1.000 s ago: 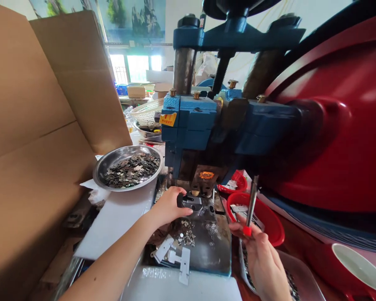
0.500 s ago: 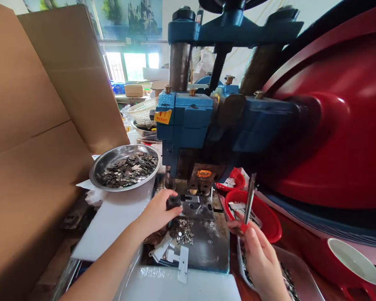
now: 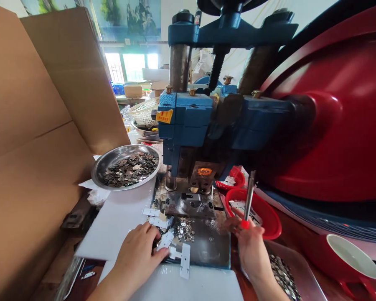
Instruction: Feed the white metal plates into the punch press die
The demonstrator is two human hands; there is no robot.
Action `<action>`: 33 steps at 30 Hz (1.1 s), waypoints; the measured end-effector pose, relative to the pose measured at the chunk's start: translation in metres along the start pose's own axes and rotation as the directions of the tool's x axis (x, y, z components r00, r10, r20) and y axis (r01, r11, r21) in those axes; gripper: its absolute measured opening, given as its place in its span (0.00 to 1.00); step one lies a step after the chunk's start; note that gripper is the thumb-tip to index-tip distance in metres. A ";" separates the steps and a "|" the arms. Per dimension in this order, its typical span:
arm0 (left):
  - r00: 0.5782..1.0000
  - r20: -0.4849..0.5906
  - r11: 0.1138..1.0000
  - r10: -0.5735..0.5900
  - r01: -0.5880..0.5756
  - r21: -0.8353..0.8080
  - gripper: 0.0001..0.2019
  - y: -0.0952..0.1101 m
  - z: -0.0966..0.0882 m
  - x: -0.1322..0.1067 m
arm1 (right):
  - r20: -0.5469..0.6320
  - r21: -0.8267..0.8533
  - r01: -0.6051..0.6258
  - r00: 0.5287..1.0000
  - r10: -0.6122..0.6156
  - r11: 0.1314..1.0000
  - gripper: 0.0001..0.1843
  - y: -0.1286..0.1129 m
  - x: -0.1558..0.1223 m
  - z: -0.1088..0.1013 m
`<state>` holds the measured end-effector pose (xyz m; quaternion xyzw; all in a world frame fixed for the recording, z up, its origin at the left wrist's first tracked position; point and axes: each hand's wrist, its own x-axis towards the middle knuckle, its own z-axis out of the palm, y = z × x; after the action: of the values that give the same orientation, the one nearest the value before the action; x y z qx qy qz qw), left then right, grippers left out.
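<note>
My left hand (image 3: 141,247) is down at a small heap of pale flat metal plates (image 3: 166,240), its thumb and fingers curled around the edge of one; the fingertips are partly hidden. Another pale plate (image 3: 185,261) juts over the front edge of the press bed. My right hand (image 3: 252,242) is beside a steel lever (image 3: 250,196) with a red knob (image 3: 245,224); its fingers are spread behind the knob and the thumb stands apart. Small shiny metal bits (image 3: 184,229) lie loose by the plates. Behind them is the die (image 3: 191,203), below the blue press head (image 3: 188,121).
A steel bowl (image 3: 94,173) of dark metal pieces stands left, near a cardboard box (image 3: 65,75). Right of the press are a red basket (image 3: 274,228), a clear tub (image 3: 313,284) of metal parts, a red mug (image 3: 341,263) and a large red wheel (image 3: 341,154).
My left hand has moved from the die down and towards me to the plates. The fingers of my right hand have loosened and spread at the lever's knob.
</note>
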<state>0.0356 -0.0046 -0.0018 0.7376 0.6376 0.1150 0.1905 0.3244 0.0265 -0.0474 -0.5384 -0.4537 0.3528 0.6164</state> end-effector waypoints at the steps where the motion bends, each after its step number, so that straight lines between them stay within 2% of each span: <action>1: 1.000 -0.008 1.000 -0.003 0.003 0.014 0.10 0.000 0.002 -0.001 | -0.007 0.027 -0.043 0.999 0.043 0.999 0.37 0.001 0.001 0.003; 4: 1.000 -0.022 0.999 -0.014 0.015 0.035 0.09 0.000 0.008 -0.004 | -0.043 -0.079 -0.143 0.989 0.140 0.987 0.29 -0.002 0.008 0.013; 6: 0.999 -0.032 0.999 -0.029 0.030 0.034 0.09 -0.001 0.010 -0.005 | -0.025 -0.113 -0.116 0.993 0.114 0.987 0.25 -0.008 0.012 0.020; 9: 0.998 -0.045 0.999 -0.039 0.040 0.009 0.07 -0.003 0.014 -0.005 | -0.015 0.021 -0.042 0.999 0.042 0.999 0.23 -0.015 0.010 0.020; 13: 0.998 -0.066 1.000 -0.025 0.024 -0.015 0.06 -0.006 0.020 -0.004 | -0.065 0.090 0.014 0.998 -0.008 0.996 0.26 -0.016 -0.007 0.004; 16: 0.996 -0.091 1.000 -0.007 0.006 -0.014 0.06 -0.007 0.024 -0.004 | -0.027 -0.038 0.087 0.996 -0.088 0.996 0.25 -0.016 -0.015 -0.006; 20: 0.994 -0.107 1.000 0.010 -0.011 -0.007 0.07 -0.008 0.027 -0.004 | -0.019 -0.215 0.078 0.996 -0.084 0.973 0.24 -0.014 -0.008 -0.004; 24: 0.991 -0.134 1.000 0.024 -0.026 -0.013 0.07 -0.010 0.030 -0.004 | -0.076 -0.025 -0.004 0.997 0.002 1.000 0.33 0.000 0.001 -0.002; 26: 0.989 -0.143 0.999 0.034 -0.038 -0.023 0.07 -0.012 0.031 -0.004 | -0.089 -0.023 -0.042 0.995 0.040 0.999 0.32 0.004 0.006 0.000; 28: 0.989 -0.143 0.998 0.038 -0.044 -0.039 0.06 -0.013 0.032 -0.004 | -0.075 -0.142 -0.058 0.996 0.048 0.988 0.27 0.004 0.015 0.008; 30: 0.991 -0.130 0.997 0.040 -0.048 -0.059 0.05 -0.014 0.033 -0.004 | -0.016 -0.227 -0.033 0.999 0.030 0.973 0.25 -0.001 0.027 0.026; 33: 0.994 -0.103 0.996 0.040 -0.048 -0.081 0.05 -0.014 0.031 -0.003 | 0.190 -0.433 0.088 0.982 -0.004 0.897 0.21 -0.011 0.047 0.059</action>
<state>0.0350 -0.0099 -0.0358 0.7361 0.6245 0.1829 0.1861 0.2848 0.0883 -0.0272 -0.6176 -0.5890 0.2748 0.4428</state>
